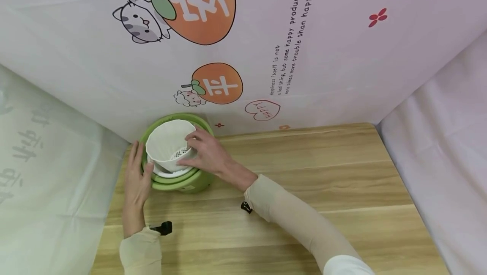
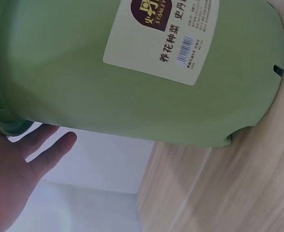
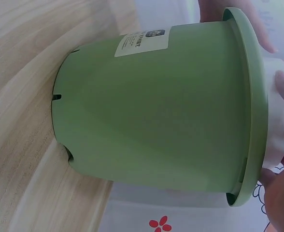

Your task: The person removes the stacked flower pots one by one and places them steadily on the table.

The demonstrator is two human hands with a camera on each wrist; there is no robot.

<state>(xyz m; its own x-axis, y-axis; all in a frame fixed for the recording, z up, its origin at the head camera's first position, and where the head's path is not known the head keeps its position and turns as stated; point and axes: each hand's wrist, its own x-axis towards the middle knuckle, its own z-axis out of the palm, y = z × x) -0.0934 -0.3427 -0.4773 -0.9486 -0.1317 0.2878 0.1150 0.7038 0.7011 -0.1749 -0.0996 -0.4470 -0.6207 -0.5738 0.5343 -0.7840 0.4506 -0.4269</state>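
A large green plastic flowerpot (image 1: 198,182) stands upright at the back left, labelled on its side in the left wrist view. Inside its mouth another green rim and a white rim (image 1: 173,175) are nested. Above these sits a white fluted pot (image 1: 162,138) with a mesh bottom, tilted. My right hand (image 1: 209,152) pinches its right edge between thumb and fingers. My left hand (image 1: 137,182) holds the green flowerpot's left rim, thumb over the top and fingers along the outside. The lower part of the white pot is hidden.
The wood-grain table (image 1: 304,169) reaches up to a printed white cloth backdrop (image 1: 323,76). White cloth sides (image 1: 49,173) rise left and right. The green flowerpot stands close to the back and left cloths. Black wrist-camera pieces (image 1: 165,228) show near both wrists.
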